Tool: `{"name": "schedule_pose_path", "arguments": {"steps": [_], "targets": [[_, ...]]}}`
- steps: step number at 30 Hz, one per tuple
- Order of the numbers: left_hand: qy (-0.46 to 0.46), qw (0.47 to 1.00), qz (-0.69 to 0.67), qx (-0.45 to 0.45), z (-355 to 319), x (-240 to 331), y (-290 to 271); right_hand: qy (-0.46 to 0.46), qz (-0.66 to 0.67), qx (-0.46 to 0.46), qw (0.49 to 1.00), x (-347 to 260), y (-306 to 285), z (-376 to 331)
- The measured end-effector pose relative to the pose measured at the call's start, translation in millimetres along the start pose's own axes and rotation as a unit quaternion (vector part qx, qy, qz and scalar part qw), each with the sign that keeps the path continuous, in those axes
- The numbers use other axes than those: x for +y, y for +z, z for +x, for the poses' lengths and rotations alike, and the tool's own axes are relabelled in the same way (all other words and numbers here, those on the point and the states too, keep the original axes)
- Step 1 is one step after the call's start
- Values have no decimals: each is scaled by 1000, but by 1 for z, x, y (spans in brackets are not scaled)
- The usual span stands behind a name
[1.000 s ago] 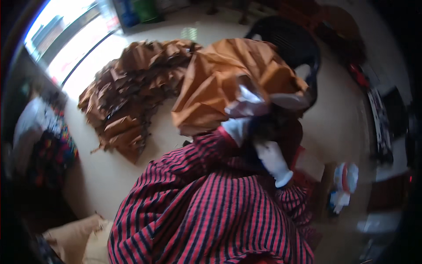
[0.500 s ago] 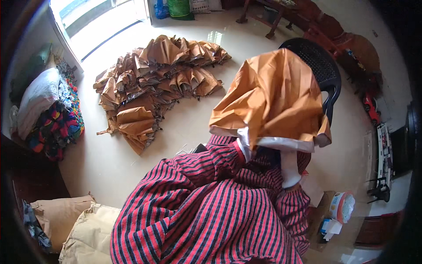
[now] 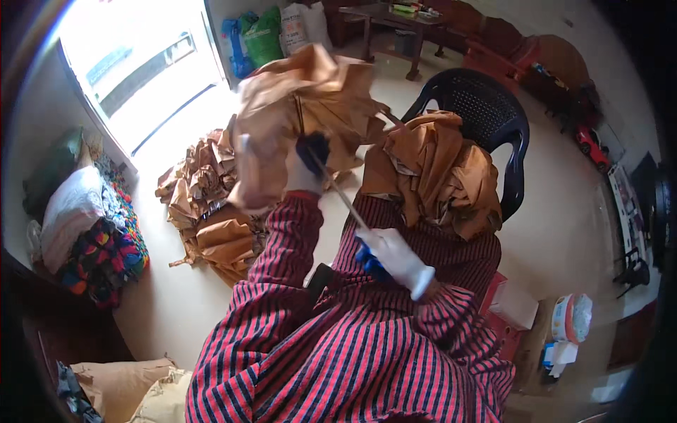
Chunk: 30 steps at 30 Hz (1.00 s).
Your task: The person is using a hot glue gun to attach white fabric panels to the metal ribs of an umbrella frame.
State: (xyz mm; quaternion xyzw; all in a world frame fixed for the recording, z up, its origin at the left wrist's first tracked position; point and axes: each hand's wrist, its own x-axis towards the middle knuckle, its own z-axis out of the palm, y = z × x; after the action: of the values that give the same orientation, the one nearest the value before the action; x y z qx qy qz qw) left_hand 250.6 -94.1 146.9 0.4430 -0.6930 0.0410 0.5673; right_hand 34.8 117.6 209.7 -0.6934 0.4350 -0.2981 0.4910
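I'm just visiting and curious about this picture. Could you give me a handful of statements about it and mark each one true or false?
1. The left hand is raised, gripping a crumpled tan cloth. True.
2. The right hand is bare. False: it wears a white glove.
3. The dark plastic chair has nothing on it. False: orange-brown cloth is heaped on it.
4. A pile of brown cloth lies on the floor. True.
5. A thin rod runs between the hands. True.
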Motion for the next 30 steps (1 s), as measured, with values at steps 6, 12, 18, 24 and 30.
{"name": "schedule_pose_path", "arguments": {"steps": [6, 12, 18, 24, 30], "targets": [[-210, 945, -162, -191, -21, -77, 20, 244, 242, -36, 938, -1, 11, 9], [-377, 781, -498, -26, 106, -1, 3, 172, 293, -24, 940, 6, -20, 28], [-416, 791, -448, -7, 177, 50, -28, 0, 283, -8, 959, -50, -47, 23], [-305, 750, -581, -80, 233, 97, -9, -14, 399, 1, 917, -57, -83, -6], [-281, 820, -497, -44, 275, 137, -24, -46, 258, 82, 961, -83, -87, -7]]}}
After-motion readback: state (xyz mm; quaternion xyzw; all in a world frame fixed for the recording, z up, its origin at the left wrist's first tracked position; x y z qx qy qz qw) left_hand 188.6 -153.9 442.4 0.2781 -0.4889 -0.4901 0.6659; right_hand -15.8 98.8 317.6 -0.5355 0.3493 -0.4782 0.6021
